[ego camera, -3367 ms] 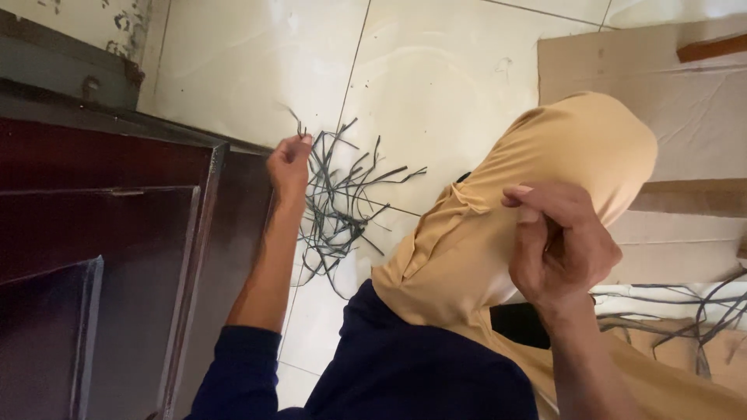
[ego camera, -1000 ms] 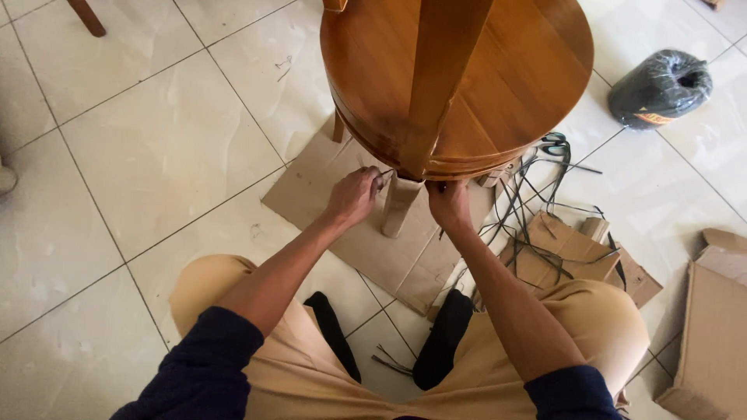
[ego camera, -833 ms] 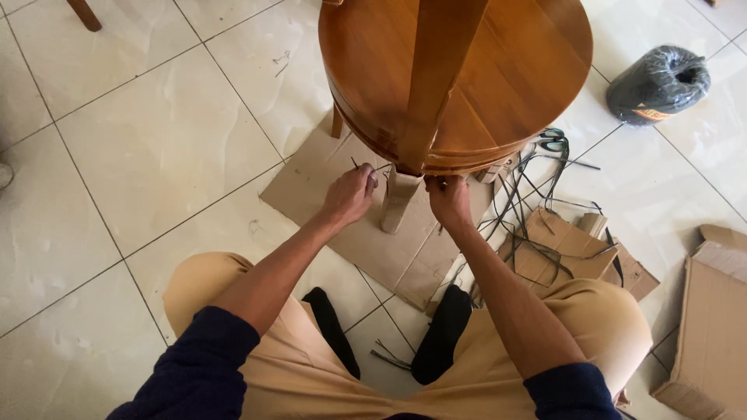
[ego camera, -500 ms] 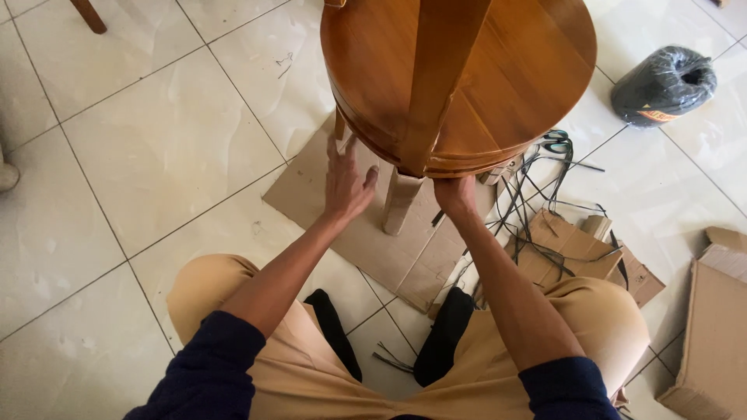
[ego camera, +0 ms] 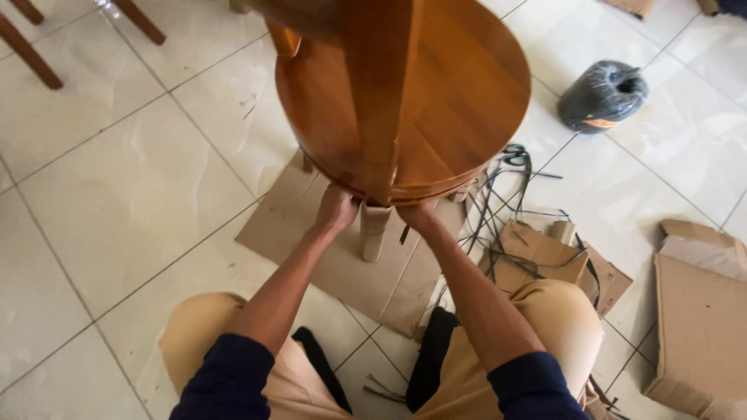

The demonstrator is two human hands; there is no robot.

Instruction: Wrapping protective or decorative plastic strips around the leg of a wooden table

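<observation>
**Both hands at the lower rim of a round wooden seat**

Head view: A round wooden stool [ego camera: 420, 93], glossy brown, stands on a flattened sheet of cardboard [ego camera: 342, 249] laid on the tiled floor [ego camera: 124, 194], directly ahead of the seated person's knees. The left hand [ego camera: 336, 210] is pressed against the seat's lower rim, just left of a pale wooden leg [ego camera: 373, 230]. The right hand [ego camera: 418, 214] meets the same rim just right of that leg. The fingers of both hands curl under the rim and are hidden, so I cannot tell whether they are spread, pressed together or pinching anything. Loose black straps [ego camera: 506, 194] lie on the floor right of the stool, near torn cardboard pieces [ego camera: 545, 253]. A black wrapped roll [ego camera: 603, 95] sits well apart, at upper right.
</observation>
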